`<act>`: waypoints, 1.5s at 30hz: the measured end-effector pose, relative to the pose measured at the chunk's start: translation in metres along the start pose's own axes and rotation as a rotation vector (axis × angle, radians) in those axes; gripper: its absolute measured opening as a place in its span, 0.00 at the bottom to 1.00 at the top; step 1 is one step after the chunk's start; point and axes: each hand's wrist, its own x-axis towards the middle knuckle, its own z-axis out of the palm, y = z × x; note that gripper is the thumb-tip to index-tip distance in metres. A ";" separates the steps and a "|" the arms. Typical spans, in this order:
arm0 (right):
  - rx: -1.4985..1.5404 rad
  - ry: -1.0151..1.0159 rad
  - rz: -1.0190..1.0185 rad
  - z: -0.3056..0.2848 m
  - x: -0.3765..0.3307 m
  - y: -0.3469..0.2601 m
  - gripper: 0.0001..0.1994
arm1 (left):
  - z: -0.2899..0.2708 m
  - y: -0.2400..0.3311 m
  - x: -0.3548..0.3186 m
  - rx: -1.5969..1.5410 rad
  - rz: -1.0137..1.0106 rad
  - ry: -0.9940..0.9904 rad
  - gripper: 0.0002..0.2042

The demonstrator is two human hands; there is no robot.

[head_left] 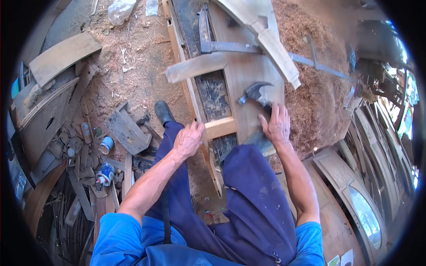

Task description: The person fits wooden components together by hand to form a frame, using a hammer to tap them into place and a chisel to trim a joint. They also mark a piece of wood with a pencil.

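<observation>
My left hand (190, 138) is closed at the joint where a short pale crosspiece (221, 128) meets a long narrow wooden rail (188, 86). Its fingertips press together on the rail's edge. To the right, my right hand (277, 126) is wrapped round the dark handle of a claw hammer (254, 92). The hammer's head points away from me, above a broad wooden board (248, 71). Most of the handle is hidden by my fingers. My raised right knee is close to the near end of the work.
A metal bar clamp (235, 47) crosses the board, beside a curved wooden piece (195, 67) and a shaped frame part (277, 57). Shavings (313, 102) heap up at right. Scrap wood, a blue-and-white can (106, 145), a glue bottle (104, 175) and another hammer (148, 125) lie left.
</observation>
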 end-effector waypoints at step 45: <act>-0.506 -0.986 -0.920 -0.125 -0.011 -0.281 0.32 | -0.013 -0.098 -0.023 -0.315 0.166 0.066 0.16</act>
